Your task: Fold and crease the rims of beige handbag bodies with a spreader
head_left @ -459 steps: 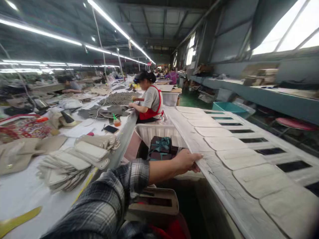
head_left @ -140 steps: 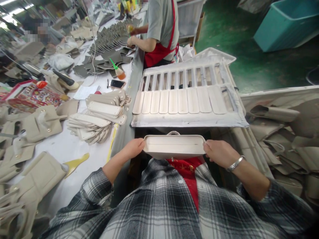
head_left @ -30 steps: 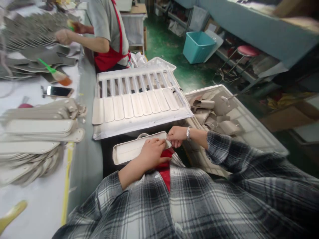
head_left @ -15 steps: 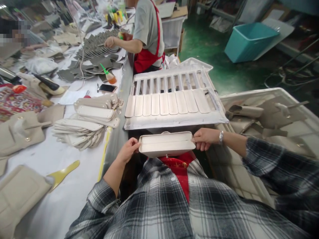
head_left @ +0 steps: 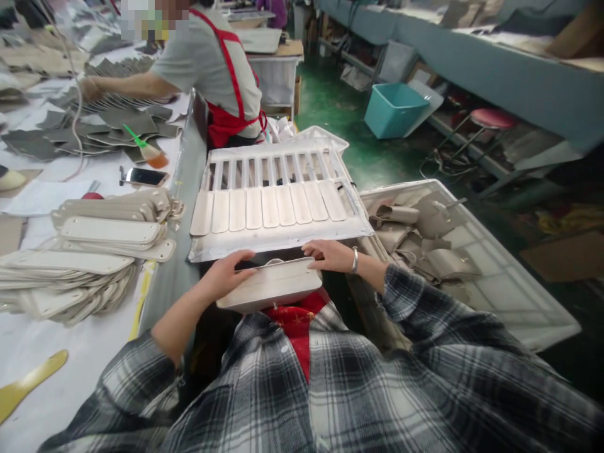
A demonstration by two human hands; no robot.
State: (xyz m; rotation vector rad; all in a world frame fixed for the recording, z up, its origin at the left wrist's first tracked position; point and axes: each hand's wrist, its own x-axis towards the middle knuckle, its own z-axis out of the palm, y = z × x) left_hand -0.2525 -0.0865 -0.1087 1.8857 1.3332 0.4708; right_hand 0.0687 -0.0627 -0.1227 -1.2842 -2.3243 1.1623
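A beige leather bag body [head_left: 271, 284] is held level just above my lap, in front of a red apron. Its long pale face is turned up toward me, and a small rounded loop shows behind its far edge. At the left end my left hand [head_left: 229, 275] grips the far edge, fingers behind and thumb in front. My right hand [head_left: 329, 256], with a bracelet on the wrist, holds the far right corner between thumb and bent fingers. Beyond the bag lies a white slatted rack [head_left: 283, 236] bearing a row of pale rounded strips [head_left: 270, 207].
Stacked eyeleted strips [head_left: 111, 233], a phone [head_left: 145, 177], a glue bottle with a green nozzle [head_left: 153, 157] and a yellow spatula [head_left: 33, 384] lie on the left table. A crate [head_left: 509, 302] of bag pieces stands right. A co-worker [head_left: 221, 69] sits ahead; a teal bin [head_left: 394, 110] stands beyond.
My view has swung right. The bag has tilted so its open, hollow side no longer shows. Both hands have moved from its ends onto its far edge. The co-worker's arm reaches farther out.
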